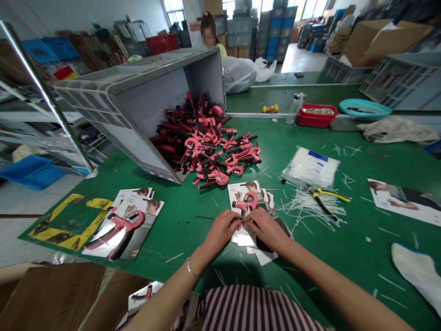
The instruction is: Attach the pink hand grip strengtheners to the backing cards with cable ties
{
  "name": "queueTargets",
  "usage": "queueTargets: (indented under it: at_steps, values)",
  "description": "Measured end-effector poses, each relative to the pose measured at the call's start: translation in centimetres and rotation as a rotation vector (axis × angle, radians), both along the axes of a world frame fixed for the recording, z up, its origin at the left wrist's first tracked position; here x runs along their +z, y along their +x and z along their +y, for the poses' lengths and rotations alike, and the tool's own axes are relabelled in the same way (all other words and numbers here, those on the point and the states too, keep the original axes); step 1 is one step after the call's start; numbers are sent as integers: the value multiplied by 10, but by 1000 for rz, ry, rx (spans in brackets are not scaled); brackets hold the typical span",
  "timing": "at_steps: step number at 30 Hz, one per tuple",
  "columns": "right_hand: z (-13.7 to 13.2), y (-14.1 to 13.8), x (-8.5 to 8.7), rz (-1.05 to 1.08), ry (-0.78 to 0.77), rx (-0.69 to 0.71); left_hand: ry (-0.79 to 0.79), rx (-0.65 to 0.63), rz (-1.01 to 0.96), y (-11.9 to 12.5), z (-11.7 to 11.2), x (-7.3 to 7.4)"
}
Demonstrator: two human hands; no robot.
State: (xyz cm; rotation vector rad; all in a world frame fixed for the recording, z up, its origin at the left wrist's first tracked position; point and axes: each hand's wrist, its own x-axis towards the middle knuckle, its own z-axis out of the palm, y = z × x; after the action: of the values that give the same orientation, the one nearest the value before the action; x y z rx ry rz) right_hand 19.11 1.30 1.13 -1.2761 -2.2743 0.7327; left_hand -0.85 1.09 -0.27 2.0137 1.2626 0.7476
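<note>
My left hand (222, 230) and my right hand (267, 229) meet over a printed backing card (241, 191) lying on the green table (193, 230). A pink and black hand gripper (247, 202) lies on that card. Both hands have their fingers curled and pinched at its lower end; what they pinch is hidden. More cards are stacked under the top one.
A tipped grey crate (138, 105) spills a pile of pink hand grippers (210, 142). Finished carded grippers (120, 227) lie at left. A bag of white zip ties (312, 168), yellow-handled cutters (327, 197) and cut tie ends lie at right. Another person (211, 34) stands far back.
</note>
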Motion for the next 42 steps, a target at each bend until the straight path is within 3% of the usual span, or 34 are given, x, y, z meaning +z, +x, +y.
queueTargets:
  at_steps: [6,12,23,37,42]
  values:
    - [1,-5,-7,94,-14,-81,-106,91,-192,8,-6,-12]
    - [-1,8,-3,-88,105,-38,-174,130,-263,10,-8,-9]
    - [2,11,-6,-125,156,-18,-160,86,-256,10,-4,-10]
    - [5,9,-7,-72,177,51,-92,-16,-160,11,4,1]
    - [6,8,-8,-85,164,-28,-71,0,-103,6,6,2]
